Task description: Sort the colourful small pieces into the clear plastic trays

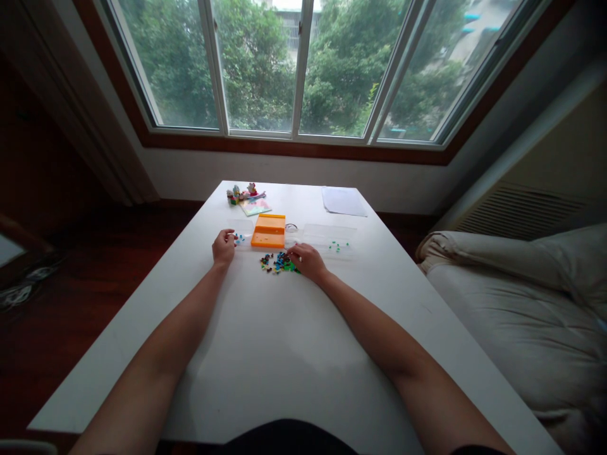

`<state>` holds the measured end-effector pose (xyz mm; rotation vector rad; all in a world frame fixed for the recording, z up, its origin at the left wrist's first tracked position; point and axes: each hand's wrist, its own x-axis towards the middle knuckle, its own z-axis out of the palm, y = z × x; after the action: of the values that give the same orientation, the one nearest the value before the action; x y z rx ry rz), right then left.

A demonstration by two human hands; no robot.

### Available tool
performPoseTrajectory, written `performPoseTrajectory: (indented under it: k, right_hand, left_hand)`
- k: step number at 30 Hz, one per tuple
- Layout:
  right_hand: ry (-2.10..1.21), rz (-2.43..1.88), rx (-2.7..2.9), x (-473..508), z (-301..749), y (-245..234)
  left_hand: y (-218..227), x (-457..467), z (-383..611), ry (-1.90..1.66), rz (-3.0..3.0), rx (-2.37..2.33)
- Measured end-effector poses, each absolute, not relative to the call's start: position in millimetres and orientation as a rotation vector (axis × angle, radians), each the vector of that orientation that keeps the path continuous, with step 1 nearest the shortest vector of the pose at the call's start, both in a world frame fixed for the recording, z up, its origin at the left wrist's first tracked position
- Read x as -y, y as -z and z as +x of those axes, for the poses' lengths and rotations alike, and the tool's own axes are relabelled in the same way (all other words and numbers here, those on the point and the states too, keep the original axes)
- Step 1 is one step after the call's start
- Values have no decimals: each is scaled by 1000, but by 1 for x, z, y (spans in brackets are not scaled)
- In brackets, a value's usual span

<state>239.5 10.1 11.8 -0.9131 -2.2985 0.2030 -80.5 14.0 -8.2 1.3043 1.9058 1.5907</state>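
Note:
My left hand [223, 246] rests at the left edge of a clear plastic tray [244, 225], its fingers curled; whatever they may hold is too small to make out. Small blue pieces [240, 238] lie in that tray, close to the fingertips. My right hand [308, 259] reaches over the right side of a pile of mixed small building bricks [281, 261], fingertips drawn together and touching the pile. Anything between them is hidden. Between the hands, just beyond the pile, stands an open orange box [269, 232] with a few small bits in it.
To the right, another clear tray [349, 234] holds several green pieces [338, 246]. Small toy figures [237, 194] and a colourful leaflet [256, 206] are at the far left of the white table [265, 354]. White paper [344, 201] lies far right. A sofa [512, 316] stands beyond the right edge.

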Motion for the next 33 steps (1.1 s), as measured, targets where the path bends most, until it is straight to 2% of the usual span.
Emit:
performPoseTrajectory:
  k: [6,13,33]
  right_hand:
    - [-139,-783,2522,9,213,-13]
    - [-123,-824,2624,13,204,-4]
    - [-202,-959,2552,-2,185,-15]
  left_hand:
    - [8,-12,-75,-1477,1431,-1957]
    - [7,-10,-71,-1418,1524,-1974]
    - [3,-3,-61,-1340,1636,-1939]
